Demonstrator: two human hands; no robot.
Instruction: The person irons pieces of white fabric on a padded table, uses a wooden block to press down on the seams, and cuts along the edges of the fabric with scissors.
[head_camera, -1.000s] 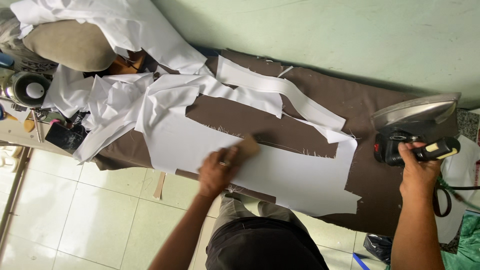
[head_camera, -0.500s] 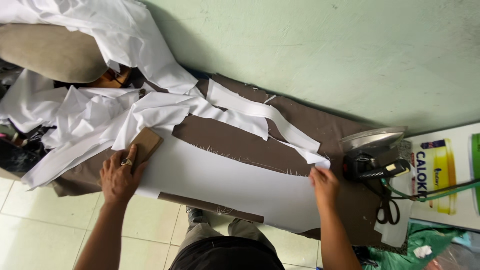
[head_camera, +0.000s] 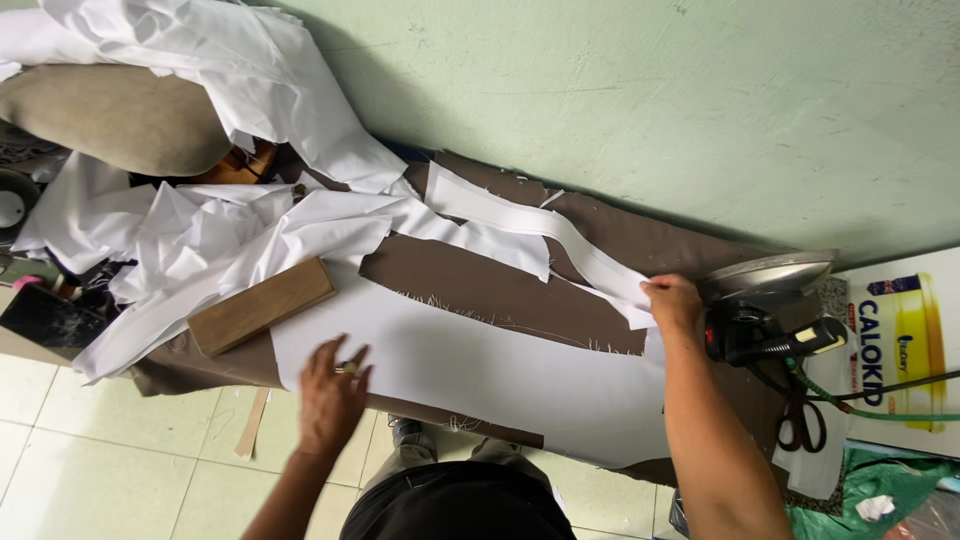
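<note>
White Fabric Panel Spread Flat on the Brown Board

White cloth panel (head_camera: 500, 375) lies smoothed across the brown padded table (head_camera: 480, 290). The left hand (head_camera: 330, 392) presses it open-palmed, gripping nothing. The right hand (head_camera: 672, 300) pinches the panel's far corner beside the parked iron (head_camera: 765, 300). Pressing seems not yet begun; the wooden block (head_camera: 260, 305) rests aside. Scissors (head_camera: 800, 425) are partly hidden, and the heaped white fabric (head_camera: 200, 230) is hard to make out.
</note>
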